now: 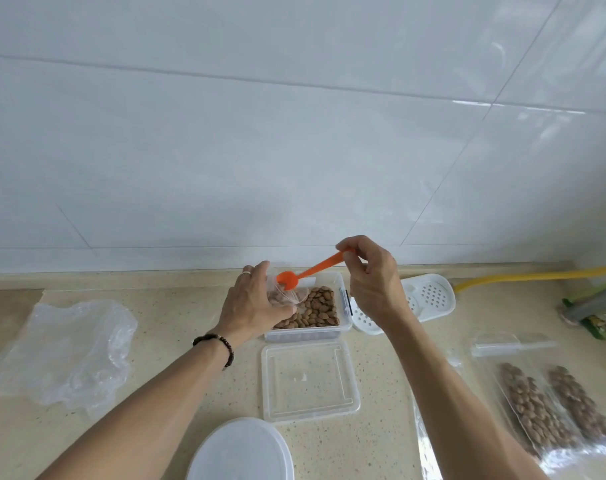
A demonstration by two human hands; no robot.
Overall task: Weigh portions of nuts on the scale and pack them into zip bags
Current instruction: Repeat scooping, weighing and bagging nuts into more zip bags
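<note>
Both hands are busy filling: the left hand (254,304) pinches a small zip bag (287,295) open over the box of nuts (320,308), and the right hand (372,278), fingers closed on the handle, tips an orange spoon (306,273) into it. Next, I'd judge, comes another scoop or weighing, though no scale shows. Lids (310,381) sit in front, filled bags (554,407) lie far right, nothing blocking.
</note>
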